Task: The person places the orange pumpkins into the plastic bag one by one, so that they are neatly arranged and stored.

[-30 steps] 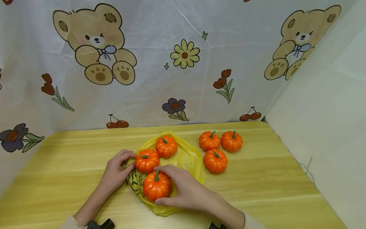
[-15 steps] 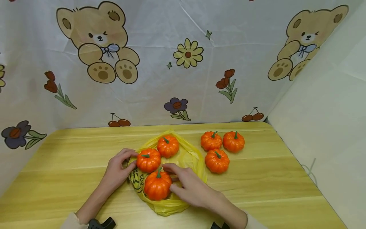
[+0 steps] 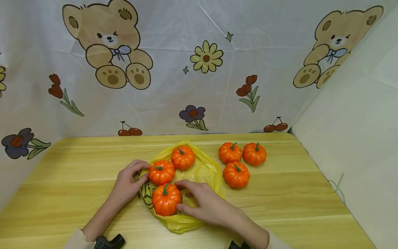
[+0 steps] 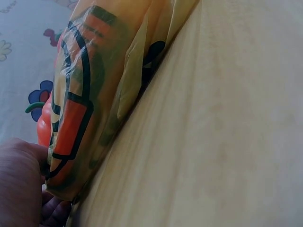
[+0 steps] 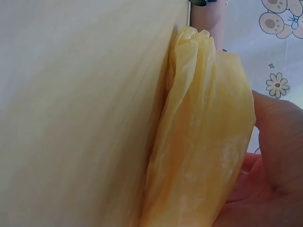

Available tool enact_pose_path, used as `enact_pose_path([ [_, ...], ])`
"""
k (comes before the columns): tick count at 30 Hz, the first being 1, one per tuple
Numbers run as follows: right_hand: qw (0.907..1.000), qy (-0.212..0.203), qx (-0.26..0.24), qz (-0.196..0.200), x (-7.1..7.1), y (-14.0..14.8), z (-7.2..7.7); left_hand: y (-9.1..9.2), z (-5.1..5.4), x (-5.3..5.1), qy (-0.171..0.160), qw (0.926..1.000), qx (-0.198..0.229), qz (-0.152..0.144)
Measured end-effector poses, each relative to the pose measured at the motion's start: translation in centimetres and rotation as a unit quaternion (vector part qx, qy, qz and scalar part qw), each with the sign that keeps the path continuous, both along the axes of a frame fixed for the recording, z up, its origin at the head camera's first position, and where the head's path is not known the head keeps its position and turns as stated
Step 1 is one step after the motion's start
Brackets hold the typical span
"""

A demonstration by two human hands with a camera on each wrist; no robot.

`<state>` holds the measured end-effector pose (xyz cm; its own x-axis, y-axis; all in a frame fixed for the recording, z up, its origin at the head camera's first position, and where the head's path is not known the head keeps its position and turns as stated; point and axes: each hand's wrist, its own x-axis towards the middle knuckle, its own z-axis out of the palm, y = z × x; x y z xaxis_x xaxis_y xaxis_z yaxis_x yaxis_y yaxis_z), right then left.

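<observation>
Left hand (image 3: 129, 178) pinched bag (image 3: 182, 225) | right hand (image 3: 206, 201), nearer, clasped nothing | front pumpkin (image 3: 166, 200) lay inside bag, left of right hand

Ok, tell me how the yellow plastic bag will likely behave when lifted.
The thin, translucent yellow plastic bag seems floppy: its sides are creased and crumpled. It would probably sag, with three ribbed orange pumpkins inside. Their rounded sides suggest they may roll together as it rises.

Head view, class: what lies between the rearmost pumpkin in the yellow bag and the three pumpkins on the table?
Part of the yellow bag, then a narrow strip of bare table, both shown in the head view.
</observation>
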<state>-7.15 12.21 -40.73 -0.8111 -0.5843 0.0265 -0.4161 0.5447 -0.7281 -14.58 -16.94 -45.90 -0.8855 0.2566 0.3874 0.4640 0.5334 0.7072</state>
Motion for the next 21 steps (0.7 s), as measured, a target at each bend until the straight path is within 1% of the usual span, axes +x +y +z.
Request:
enact_pose_path([
  [2, 1.0, 0.007, 0.001, 0.002, 0.0, 0.0, 0.1, 0.0, 0.0, -0.1, -0.001, 1.0, -0.001, 0.001],
  [5, 0.9999, 0.008, -0.009, -0.001, 0.0, 0.0, 0.3, -0.1, 0.1, -0.2, 0.0, 1.0, -0.004, 0.002],
  [8, 0.9992, 0.0, -0.039, -0.01, 0.0, 0.2, 0.6, 0.0, 0.1, -0.2, 0.0, 1.0, -0.005, 0.002],
  [10, 0.9982, 0.002, -0.058, -0.017, -0.1, 0.3, 0.8, 0.0, 0.2, -0.3, 0.003, 1.0, -0.006, 0.001],
  [12, 0.9969, 0.014, -0.074, -0.023, -0.1, 0.5, 1.0, 0.0, 0.2, -0.3, 0.005, 1.0, -0.005, 0.001],
  [15, 0.9942, 0.056, -0.087, -0.028, -0.2, 0.9, 1.2, 0.1, 0.2, -0.2, 0.005, 1.0, -0.004, 0.0],
  [17, 0.9905, 0.091, -0.096, -0.035, -0.4, 1.2, 1.5, 0.0, 0.2, -0.1, 0.003, 1.0, -0.004, 0.002],
  [21, 0.9808, 0.153, -0.1, -0.069, -0.6, 2.2, 1.9, 0.0, 0.2, 0.0, -0.004, 1.0, -0.006, 0.004],
])
